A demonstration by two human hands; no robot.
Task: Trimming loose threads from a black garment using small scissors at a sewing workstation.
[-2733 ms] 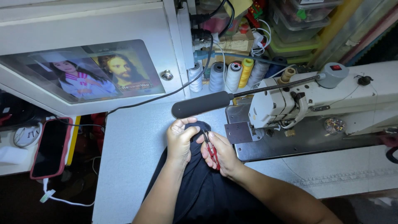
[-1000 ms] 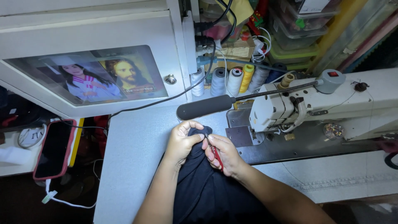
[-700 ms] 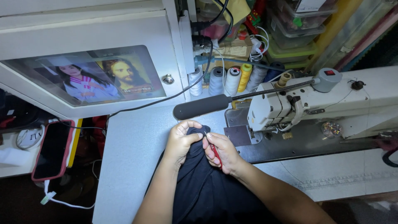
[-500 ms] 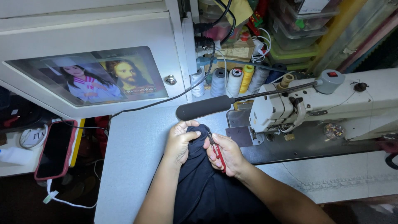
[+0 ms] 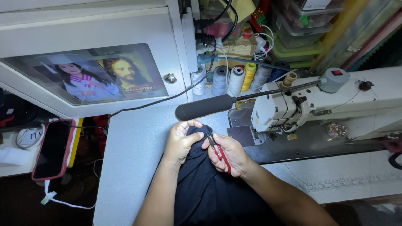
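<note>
- Head view, far left: a phone in a red case (image 5: 53, 150) lies face up on a low shelf beside the bench (image 5: 138, 142), with a white cable trailing below it, set away from the work.
- Above it, a slanted white panel holds two pictures under a clear cover (image 5: 96, 75); a black cord runs down across the panel towards the lamp.
- The left hand (image 5: 181, 142) has its grip pinched together on the top fold of the black fabric (image 5: 205, 188), lifting the edge so that it stands taut and near the light.
- The black fabric lies on the bench's near edge, between the two forearms, and drapes down towards the person's lap.
- The right hand (image 5: 232, 155) has its grip clamped on small red thread snips (image 5: 218, 150), blades pointing up at the pinched fold, just beside the left fingertips, seemingly to reach a thread there.
- A black tube lamp (image 5: 205, 107) on a flexible neck hangs just over the hands, lighting the fold.
- Behind, thread cones (image 5: 234, 79) stand in a row within reach.
- At the right, the white sewing machine (image 5: 318, 100) sits on the bench, its plate just beside the right hand.
</note>
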